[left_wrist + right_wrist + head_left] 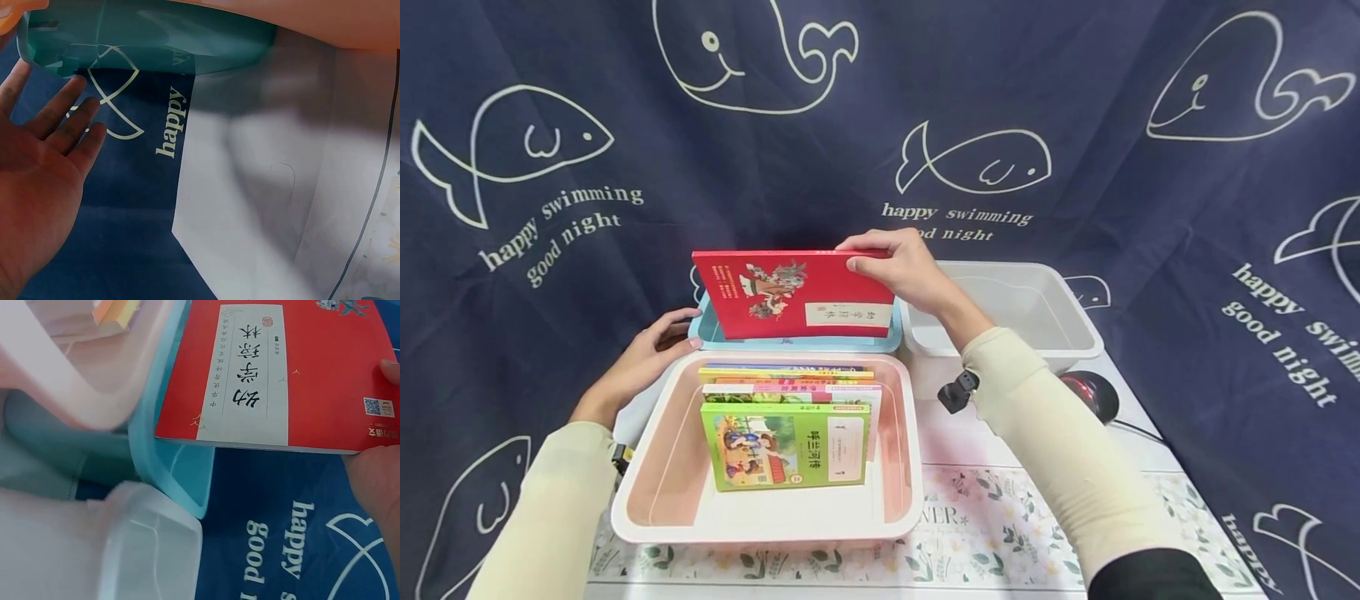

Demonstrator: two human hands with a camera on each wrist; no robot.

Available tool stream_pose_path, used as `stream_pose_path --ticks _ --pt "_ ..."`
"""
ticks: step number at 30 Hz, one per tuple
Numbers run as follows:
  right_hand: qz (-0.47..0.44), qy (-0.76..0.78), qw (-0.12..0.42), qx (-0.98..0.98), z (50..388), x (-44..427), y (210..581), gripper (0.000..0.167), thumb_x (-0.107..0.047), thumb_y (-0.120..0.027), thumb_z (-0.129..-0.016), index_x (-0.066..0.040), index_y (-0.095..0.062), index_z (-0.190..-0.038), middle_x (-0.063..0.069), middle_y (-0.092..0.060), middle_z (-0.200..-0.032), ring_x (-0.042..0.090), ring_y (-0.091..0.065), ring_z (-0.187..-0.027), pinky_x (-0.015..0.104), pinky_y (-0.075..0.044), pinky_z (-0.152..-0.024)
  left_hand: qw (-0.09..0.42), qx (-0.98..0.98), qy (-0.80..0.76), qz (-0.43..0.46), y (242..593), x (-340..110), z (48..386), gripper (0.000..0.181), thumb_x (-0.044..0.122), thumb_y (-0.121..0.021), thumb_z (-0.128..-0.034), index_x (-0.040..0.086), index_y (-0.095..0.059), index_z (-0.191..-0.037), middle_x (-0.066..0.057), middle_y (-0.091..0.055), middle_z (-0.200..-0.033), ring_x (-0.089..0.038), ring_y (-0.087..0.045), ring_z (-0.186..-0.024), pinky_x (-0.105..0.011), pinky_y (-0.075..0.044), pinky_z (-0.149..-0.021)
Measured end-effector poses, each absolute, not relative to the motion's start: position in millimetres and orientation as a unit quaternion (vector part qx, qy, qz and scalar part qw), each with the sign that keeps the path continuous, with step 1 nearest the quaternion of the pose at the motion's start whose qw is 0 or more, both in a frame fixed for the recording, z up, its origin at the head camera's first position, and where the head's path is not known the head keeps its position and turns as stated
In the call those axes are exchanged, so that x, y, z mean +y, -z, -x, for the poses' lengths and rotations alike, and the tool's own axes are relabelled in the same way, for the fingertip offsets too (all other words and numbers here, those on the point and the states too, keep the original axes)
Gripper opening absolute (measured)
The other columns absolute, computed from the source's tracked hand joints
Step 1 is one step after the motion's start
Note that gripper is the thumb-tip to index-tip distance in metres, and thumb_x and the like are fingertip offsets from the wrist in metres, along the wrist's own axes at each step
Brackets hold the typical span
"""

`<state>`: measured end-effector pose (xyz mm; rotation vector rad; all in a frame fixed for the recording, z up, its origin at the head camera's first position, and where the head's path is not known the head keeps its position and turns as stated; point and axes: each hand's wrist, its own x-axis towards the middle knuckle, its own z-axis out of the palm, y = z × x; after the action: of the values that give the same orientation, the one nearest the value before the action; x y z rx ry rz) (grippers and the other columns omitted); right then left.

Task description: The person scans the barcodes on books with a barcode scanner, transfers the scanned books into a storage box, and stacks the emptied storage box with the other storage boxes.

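A red book (790,292) stands on its long side at the blue bin (730,343), its lower edge within the rim. My right hand (898,262) pinches the book's upper right corner, thumb on the front cover. In the right wrist view the red book (250,375) is above the blue bin (147,440), with part of the right hand (378,481) at its edge. My left hand (651,358) touches the blue bin's left end. The left wrist view shows that hand (47,169) with fingers spread by the blue bin (156,44).
A pink bin (662,529) in front holds several upright books, a green one (786,450) foremost. To the right stands a white-grey bin (1078,354), with a dark mouse (1090,396) and its cable beside it. A dark fish-print cloth (850,183) hangs behind.
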<state>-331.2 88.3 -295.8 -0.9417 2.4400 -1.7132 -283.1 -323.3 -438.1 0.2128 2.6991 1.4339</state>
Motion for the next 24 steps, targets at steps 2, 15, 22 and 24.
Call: stream_pose_path --ticks 2,15,22,24 --pt "0.297 0.546 0.011 0.783 332.3 84.8 301.3 0.027 -0.013 -0.074 -0.094 -0.012 -0.077 -0.121 0.006 -0.076 -0.112 0.024 -0.073 -0.095 0.036 -0.06 -0.084 0.037 0.883 -0.463 -0.07 438.1 -323.0 282.7 0.069 0.04 -0.057 -0.1052 0.018 -0.026 -0.163 -0.027 -0.041 -0.158 -0.043 -0.047 -0.139 -0.059 -0.045 -0.11" --pt "0.268 0.55 0.071 0.788 331.3 75.7 354.3 0.025 -0.009 -0.073 -0.094 -0.011 -0.078 -0.118 0.008 -0.074 -0.116 0.028 -0.07 -0.098 0.036 -0.06 -0.083 0.02 0.886 -0.456 -0.077 440.0 -324.9 282.1 0.065 0.037 -0.059 -0.105 0.02 -0.031 -0.161 -0.024 -0.048 -0.154 -0.011 -0.054 -0.12 -0.007 -0.045 -0.085" --pt "0.288 0.53 0.081 0.793 331.8 73.7 378.3 0.022 -0.009 -0.071 -0.093 -0.015 -0.08 -0.113 0.004 -0.076 -0.115 0.017 -0.064 -0.1 0.028 -0.055 -0.083 0.008 0.88 -0.467 -0.091 440.6 -325.7 282.1 0.063 0.032 -0.06 -0.1052 0.017 -0.033 -0.16 -0.026 -0.051 -0.151 0.012 -0.053 -0.107 -0.006 -0.045 -0.085" --pt "0.299 0.521 0.086 0.795 331.5 72.1 383.2 0.022 -0.009 -0.07 -0.094 -0.015 -0.08 -0.113 0.004 -0.076 -0.115 0.017 -0.065 -0.099 0.028 -0.055 -0.084 0.007 0.878 -0.469 -0.094 440.8 -325.7 281.4 0.063 0.031 -0.06 -0.1054 0.017 -0.033 -0.16 -0.027 -0.051 -0.151 0.014 -0.053 -0.106 -0.006 -0.045 -0.085"
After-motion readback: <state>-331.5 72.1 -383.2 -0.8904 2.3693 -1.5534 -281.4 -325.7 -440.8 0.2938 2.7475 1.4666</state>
